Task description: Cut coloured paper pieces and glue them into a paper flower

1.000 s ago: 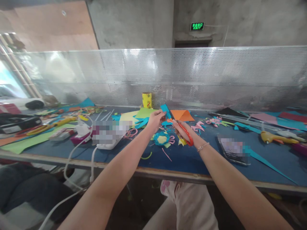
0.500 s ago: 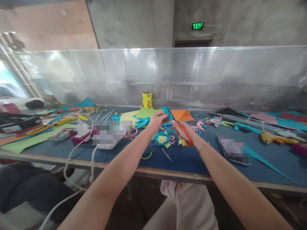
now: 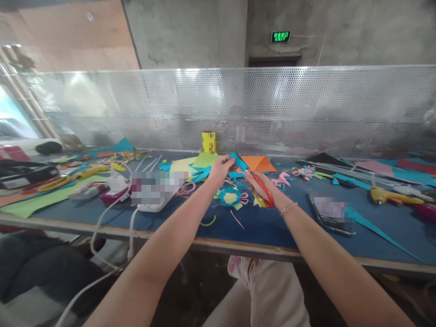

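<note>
My left hand pinches a small piece of blue paper above the middle of the table. Closed round the handles of red-handled scissors is my right hand. The scissor blades point up and left and lie against the edge of the paper; whether they are parted I cannot tell. Below the hands a paper flower with a blue fringe and pale yellow centre lies flat. Pink paper loops sit beside it.
Green paper and orange paper lie behind the hands, near a yellow packet. A white power strip with cables stands left. To the right are a phone and a yellow glue gun. A perforated metal screen bounds the back.
The blue paper has turned and now tilts more to the right in my left hand. My right hand and the scissors stay in nearly the same place.
</note>
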Demonstrator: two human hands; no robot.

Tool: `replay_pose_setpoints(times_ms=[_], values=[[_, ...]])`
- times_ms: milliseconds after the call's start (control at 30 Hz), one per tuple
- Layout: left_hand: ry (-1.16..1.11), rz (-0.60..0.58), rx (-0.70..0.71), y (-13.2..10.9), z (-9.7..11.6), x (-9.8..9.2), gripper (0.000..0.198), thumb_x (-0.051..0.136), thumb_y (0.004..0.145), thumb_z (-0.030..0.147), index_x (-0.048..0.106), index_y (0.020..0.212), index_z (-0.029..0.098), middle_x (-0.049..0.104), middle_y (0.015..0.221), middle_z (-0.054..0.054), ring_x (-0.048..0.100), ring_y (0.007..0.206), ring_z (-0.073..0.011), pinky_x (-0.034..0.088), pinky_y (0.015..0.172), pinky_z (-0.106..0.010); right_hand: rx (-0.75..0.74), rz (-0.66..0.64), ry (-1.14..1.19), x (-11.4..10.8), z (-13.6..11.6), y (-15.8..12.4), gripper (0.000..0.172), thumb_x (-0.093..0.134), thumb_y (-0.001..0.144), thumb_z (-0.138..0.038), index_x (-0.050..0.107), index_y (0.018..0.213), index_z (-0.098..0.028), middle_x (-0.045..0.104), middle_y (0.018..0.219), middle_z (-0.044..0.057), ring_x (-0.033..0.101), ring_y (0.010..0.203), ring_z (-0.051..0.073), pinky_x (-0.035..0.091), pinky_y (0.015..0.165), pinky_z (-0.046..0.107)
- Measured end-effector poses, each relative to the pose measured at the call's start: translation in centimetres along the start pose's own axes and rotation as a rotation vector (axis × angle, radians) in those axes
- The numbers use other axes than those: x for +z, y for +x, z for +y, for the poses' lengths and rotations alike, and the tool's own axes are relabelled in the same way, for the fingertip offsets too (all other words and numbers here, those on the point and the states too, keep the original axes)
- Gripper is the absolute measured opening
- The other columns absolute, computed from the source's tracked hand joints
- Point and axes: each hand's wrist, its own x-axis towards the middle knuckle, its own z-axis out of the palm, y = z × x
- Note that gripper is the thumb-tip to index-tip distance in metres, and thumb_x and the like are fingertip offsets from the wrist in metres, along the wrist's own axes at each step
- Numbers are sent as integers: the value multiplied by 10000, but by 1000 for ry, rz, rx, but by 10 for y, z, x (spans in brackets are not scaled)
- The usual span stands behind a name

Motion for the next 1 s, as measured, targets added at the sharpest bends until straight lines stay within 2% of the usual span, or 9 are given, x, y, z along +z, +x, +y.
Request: replay_pose_setpoints(times_ms=[300, 767, 1000], values=[[-13, -9, -18, -2, -1, 3, 157, 673, 576, 239, 569, 599, 123, 571, 521, -6, 531, 493, -81, 437, 559, -231, 37, -8, 64, 1, -1, 0, 446, 370, 755, -596, 479, 720, -165, 407, 468, -46, 358, 340, 53, 299, 327, 179], [-47, -14, -69, -9, 8, 8, 199, 689, 585, 267, 543, 607, 134, 570, 533, -14, 557, 540, -101, 449, 561, -234, 55, -14, 118, 2, 4, 4, 443, 375, 743, -605, 478, 748, -174, 420, 491, -36, 376, 354, 67, 317, 334, 200], [-121, -70, -79, -9, 8, 7, 239, 726, 515, 216, 540, 641, 132, 561, 538, 13, 528, 497, -75, 438, 557, -226, 33, -39, 61, -1, 3, 3, 439, 375, 741, -613, 448, 739, -180, 430, 508, -36, 383, 363, 61, 314, 342, 191]])
